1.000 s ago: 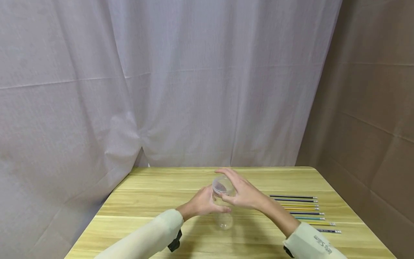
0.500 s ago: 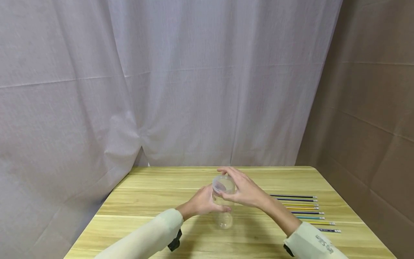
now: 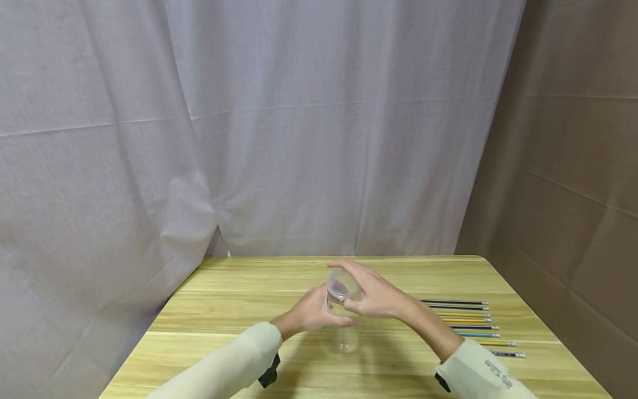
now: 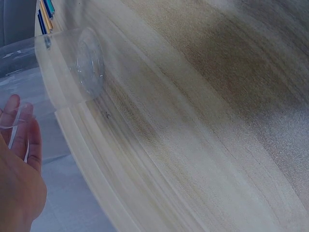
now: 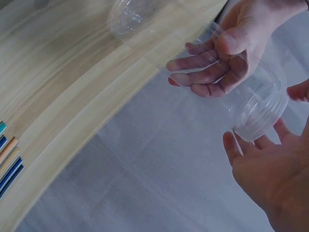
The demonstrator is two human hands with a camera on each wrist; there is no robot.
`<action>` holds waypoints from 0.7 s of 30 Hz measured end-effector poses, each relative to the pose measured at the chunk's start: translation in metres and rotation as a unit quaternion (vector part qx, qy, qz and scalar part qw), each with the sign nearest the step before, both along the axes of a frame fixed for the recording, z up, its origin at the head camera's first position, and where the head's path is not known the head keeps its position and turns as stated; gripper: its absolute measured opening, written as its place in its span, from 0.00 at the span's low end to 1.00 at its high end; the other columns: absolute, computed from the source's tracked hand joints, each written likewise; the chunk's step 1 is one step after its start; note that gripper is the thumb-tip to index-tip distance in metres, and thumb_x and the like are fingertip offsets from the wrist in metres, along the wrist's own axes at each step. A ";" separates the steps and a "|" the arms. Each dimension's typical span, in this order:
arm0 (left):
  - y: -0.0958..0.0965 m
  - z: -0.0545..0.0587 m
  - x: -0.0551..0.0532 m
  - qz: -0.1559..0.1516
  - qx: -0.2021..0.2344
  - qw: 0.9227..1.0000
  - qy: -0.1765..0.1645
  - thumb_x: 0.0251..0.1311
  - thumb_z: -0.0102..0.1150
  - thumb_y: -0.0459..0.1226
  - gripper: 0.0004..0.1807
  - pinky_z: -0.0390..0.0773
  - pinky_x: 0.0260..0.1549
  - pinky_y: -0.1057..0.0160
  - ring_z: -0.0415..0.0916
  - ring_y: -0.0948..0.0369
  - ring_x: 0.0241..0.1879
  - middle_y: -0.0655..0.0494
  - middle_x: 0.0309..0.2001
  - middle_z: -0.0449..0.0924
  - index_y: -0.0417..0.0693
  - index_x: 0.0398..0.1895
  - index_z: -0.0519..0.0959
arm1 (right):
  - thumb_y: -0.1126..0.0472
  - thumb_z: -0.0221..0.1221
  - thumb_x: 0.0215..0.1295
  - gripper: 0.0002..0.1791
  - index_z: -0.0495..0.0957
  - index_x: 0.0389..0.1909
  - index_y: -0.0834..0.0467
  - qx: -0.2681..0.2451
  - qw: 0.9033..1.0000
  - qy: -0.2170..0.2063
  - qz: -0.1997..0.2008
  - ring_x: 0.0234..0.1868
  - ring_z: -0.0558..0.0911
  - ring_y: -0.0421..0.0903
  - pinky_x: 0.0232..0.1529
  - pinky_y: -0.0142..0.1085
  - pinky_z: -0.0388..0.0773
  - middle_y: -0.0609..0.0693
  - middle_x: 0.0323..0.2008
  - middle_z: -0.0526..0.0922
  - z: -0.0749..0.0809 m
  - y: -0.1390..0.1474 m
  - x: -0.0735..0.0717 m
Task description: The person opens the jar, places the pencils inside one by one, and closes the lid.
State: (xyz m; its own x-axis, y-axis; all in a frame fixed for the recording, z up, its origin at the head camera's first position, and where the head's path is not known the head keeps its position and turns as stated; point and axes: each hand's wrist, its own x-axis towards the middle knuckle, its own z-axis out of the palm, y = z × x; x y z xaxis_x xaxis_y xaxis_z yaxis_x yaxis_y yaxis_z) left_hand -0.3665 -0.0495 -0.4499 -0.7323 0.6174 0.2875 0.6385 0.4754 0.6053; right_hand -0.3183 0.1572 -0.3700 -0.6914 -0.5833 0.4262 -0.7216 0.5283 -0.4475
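A clear plastic jar [image 3: 345,339] stands upright near the middle of the table, and nothing shows inside it. My left hand [image 3: 313,311] grips the jar's middle from the left, its thumb across the near side. Over the top, my right hand [image 3: 376,292] spans the translucent lid [image 3: 340,281], thumb at the near rim and fingers reaching round the far side. From the right wrist view, fingers and thumb of the right hand [image 5: 280,179] lie round the lid [image 5: 265,121]. The left wrist view shows the jar's round base [image 4: 90,63] beyond the left hand [image 4: 21,179].
Several pencils [image 3: 471,327] lie in a row on the right of the wooden table [image 3: 224,310], eraser ends pointing right; the right forearm covers part of them. Grey curtains [image 3: 299,166] hang behind the table, and a brown cloth [image 3: 573,221] hangs on the right.
The right hand's thumb and fingers have shifted slightly round the lid, the thumb sliding a little to the right on the near rim. The left hand and the jar have stayed put.
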 end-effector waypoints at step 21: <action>0.000 -0.001 0.002 -0.003 0.008 1.000 -0.001 0.51 0.80 0.60 0.53 0.79 0.54 0.61 0.80 0.66 0.55 0.61 0.63 0.83 0.56 0.79 0.67 | 0.56 0.73 0.55 0.40 0.73 0.71 0.56 0.008 0.997 0.050 -0.057 0.67 0.75 0.56 0.62 0.61 0.75 0.54 0.67 0.78 -0.002 -0.004 0.002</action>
